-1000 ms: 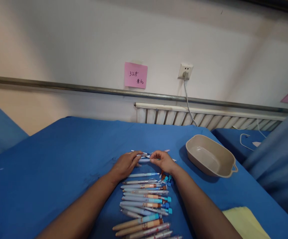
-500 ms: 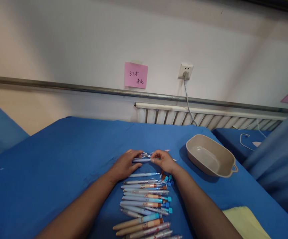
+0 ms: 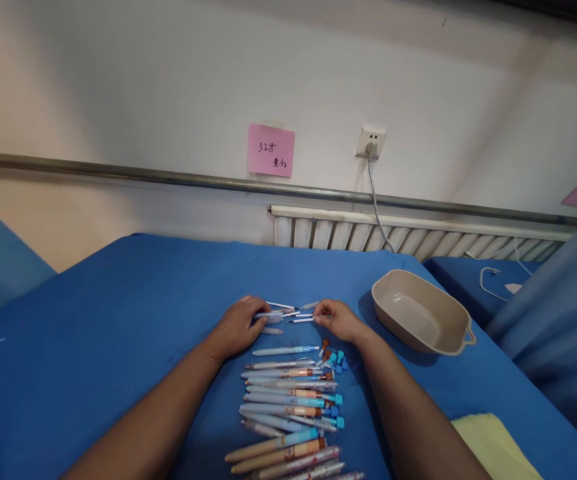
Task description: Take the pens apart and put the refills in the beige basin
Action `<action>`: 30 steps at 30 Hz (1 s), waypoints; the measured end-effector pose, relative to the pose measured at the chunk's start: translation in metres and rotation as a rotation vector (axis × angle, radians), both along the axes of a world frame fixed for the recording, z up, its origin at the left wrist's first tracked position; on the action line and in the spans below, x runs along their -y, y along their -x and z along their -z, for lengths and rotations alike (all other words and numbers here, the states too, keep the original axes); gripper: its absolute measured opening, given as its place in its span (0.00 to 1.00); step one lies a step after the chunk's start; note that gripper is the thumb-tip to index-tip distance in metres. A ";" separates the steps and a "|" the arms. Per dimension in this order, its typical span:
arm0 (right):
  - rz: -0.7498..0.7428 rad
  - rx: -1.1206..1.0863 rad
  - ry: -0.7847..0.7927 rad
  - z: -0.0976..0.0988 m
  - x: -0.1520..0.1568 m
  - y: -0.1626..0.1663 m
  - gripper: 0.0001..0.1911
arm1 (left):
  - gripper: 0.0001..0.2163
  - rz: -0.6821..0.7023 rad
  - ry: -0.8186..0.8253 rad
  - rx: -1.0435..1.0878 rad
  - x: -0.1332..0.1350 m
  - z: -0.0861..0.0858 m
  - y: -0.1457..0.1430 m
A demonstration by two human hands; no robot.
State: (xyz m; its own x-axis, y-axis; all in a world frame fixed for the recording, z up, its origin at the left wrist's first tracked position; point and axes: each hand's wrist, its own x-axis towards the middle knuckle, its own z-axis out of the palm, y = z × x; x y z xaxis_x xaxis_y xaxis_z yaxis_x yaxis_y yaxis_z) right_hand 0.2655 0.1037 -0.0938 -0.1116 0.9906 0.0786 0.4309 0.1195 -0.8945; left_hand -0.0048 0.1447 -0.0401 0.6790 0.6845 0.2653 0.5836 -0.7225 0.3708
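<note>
My left hand (image 3: 236,325) pinches a pale pen barrel (image 3: 267,315) at the far end of a row of pens. My right hand (image 3: 337,319) pinches the end of a thin white refill (image 3: 302,320) that stretches leftward toward the barrel. Other thin refills (image 3: 281,306) lie just behind my hands on the blue table cover (image 3: 118,320). A short pale pen piece (image 3: 272,331) lies below the barrel. Several blue, brown and pale pens (image 3: 288,400) lie side by side between my forearms. Small blue and brown caps (image 3: 333,359) sit at their right ends.
A beige oval tub (image 3: 461,332) stands to the right of my right hand. A yellow cloth (image 3: 493,447) lies at the near right. Behind the table are a radiator (image 3: 418,237), a wall socket (image 3: 370,143) with a cable, and a pink note (image 3: 271,150).
My hands have moved apart: the left drew left with the barrel, the right drew right, and the thin refill now shows between them.
</note>
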 end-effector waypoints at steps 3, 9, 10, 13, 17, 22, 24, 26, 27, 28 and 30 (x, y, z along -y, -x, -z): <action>0.001 0.024 0.000 -0.001 0.001 0.003 0.02 | 0.06 0.013 0.018 0.012 0.004 -0.003 -0.004; -0.010 0.054 -0.056 -0.007 0.005 0.021 0.04 | 0.15 0.152 0.038 0.063 0.015 -0.003 -0.017; -0.017 0.058 -0.068 -0.008 0.006 0.025 0.04 | 0.15 0.167 0.038 0.061 0.015 -0.001 -0.019; -0.034 0.063 -0.095 -0.010 0.009 0.033 0.04 | 0.08 0.190 0.035 0.049 0.014 0.006 -0.023; -0.037 0.144 -0.102 -0.013 0.010 0.028 0.04 | 0.06 0.146 0.027 0.063 0.012 0.009 -0.024; 0.035 0.290 -0.054 -0.015 0.008 0.006 0.03 | 0.06 0.078 0.000 0.052 0.011 0.007 -0.021; 0.039 0.361 -0.052 -0.020 0.009 0.002 0.03 | 0.06 0.062 -0.006 0.052 0.011 0.007 -0.020; 0.045 0.458 -0.083 -0.027 0.012 0.002 0.06 | 0.06 0.045 -0.010 0.059 0.011 0.007 -0.020; 0.042 0.501 -0.102 -0.032 0.015 0.005 0.08 | 0.06 0.034 -0.014 0.066 0.011 0.008 -0.020; 0.027 0.530 -0.114 -0.037 0.018 0.009 0.09 | 0.07 0.022 -0.019 0.075 0.011 0.009 -0.019; -0.070 0.534 -0.090 -0.046 0.024 0.020 0.11 | 0.07 0.000 -0.029 0.101 0.009 0.010 -0.019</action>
State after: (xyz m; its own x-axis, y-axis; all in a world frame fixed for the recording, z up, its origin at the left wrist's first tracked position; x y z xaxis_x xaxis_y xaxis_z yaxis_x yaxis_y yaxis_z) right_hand 0.2455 0.0793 -0.0478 -0.2248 0.9714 0.0767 0.8105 0.2302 -0.5386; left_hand 0.0142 0.1352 -0.0499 0.6477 0.6757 0.3521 0.5447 -0.7337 0.4061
